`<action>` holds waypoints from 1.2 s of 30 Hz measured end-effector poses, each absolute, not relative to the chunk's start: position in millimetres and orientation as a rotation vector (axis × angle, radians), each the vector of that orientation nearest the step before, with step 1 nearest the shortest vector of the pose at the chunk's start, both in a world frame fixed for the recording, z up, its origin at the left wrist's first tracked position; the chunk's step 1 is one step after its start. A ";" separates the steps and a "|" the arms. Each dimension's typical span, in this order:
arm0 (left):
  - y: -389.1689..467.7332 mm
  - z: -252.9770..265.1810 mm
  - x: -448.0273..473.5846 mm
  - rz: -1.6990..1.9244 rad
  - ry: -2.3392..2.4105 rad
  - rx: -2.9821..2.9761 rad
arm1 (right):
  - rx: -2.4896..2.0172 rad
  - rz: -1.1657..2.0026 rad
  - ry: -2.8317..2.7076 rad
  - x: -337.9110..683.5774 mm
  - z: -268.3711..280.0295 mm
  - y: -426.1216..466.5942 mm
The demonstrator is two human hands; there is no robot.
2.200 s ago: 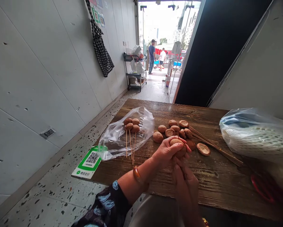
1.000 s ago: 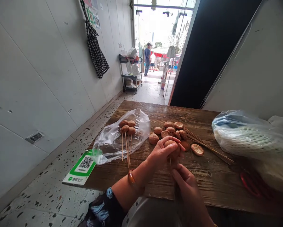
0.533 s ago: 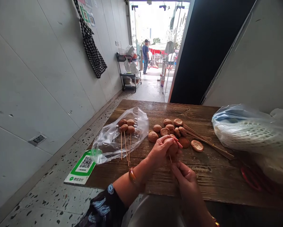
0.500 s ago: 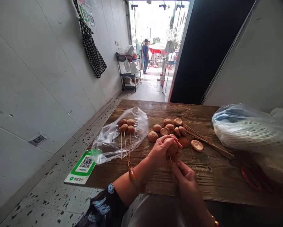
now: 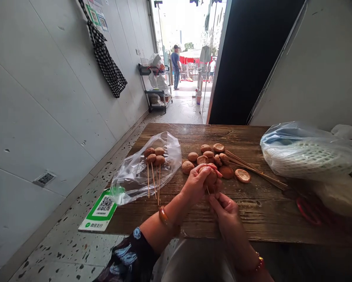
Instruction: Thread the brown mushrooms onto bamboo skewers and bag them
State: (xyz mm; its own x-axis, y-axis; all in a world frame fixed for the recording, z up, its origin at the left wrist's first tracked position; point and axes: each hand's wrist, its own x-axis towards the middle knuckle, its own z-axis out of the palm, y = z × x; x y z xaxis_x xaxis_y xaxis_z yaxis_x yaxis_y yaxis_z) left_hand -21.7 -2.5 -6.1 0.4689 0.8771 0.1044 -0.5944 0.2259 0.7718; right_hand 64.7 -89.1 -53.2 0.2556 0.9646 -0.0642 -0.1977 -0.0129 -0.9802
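My left hand [image 5: 197, 181] is closed around a brown mushroom cap [image 5: 211, 178], holding it above the front half of the table. A thin wooden skewer [image 5: 208, 190] runs down from that mushroom, and my right hand [image 5: 227, 209] pinches its lower end. Just beyond my hands lies a pile of loose mushrooms [image 5: 193, 156], some with the pale underside up. One upturned mushroom [image 5: 242, 176] rests apart at the right. A bundle of bare skewers [image 5: 256, 169] extends from the pile toward the right. On the left, skewered mushrooms [image 5: 151, 158] lie on a clear plastic bag [image 5: 134, 176].
The wooden table [image 5: 190, 135] carries a green and white QR card [image 5: 101, 211] at its left corner. Bulky plastic bags [image 5: 305, 152] sit at the right, near a red-handled object [image 5: 307, 211]. Beyond stand a cart [image 5: 155, 90] and a person [image 5: 175, 66] by the doorway.
The view has shifted slightly, so the scene sits a little further left. Both hands keep the same hold, the right a touch closer to the mushroom.
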 end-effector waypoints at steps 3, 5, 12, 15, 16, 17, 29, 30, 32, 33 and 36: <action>-2.1 -6.4 -21.9 1.044 0.387 0.860 | -1.200 1.123 -0.867 65.4 -54.9 -87.4; -2.0 -6.5 -22.3 1.047 0.380 0.861 | -1.195 1.131 -0.860 66.1 -57.1 -86.6; -5.8 -7.8 -19.4 0.977 0.403 0.815 | -1.131 1.124 -0.794 64.4 -60.4 -80.4; -7.7 -9.0 -17.2 0.964 0.427 0.811 | -1.083 1.118 -0.751 62.0 -59.5 -75.7; -7.9 -9.1 -17.0 0.972 0.433 0.809 | -1.078 1.124 -0.753 61.5 -59.1 -74.5; -8.0 -9.1 -17.0 0.977 0.437 0.809 | -1.079 1.133 -0.761 61.2 -58.7 -73.9; -2.6 -2.4 -24.5 0.915 0.407 0.749 | -1.125 1.136 -0.902 64.7 -51.2 -83.2; -2.5 -2.4 -24.9 0.931 0.397 0.764 | -1.132 1.131 -0.907 64.9 -51.7 -83.8; -2.6 -2.8 -25.2 0.949 0.375 0.787 | -1.157 1.104 -0.928 65.2 -52.9 -84.5; -2.8 -3.1 -25.2 0.951 0.369 0.792 | -1.172 1.083 -0.942 65.3 -53.3 -84.6; -2.7 -3.6 -24.8 0.963 0.380 0.803 | -1.201 1.039 -0.988 64.3 -52.2 -84.8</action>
State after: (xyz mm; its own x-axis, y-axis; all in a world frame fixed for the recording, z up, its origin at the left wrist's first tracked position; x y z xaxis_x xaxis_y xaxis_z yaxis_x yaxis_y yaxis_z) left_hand -24.8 -2.7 -3.6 0.5362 0.8424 0.0538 -0.5782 0.3202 0.7504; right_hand 64.3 -84.8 -52.2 0.2392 0.9700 0.0424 -0.0915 0.0660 -0.9936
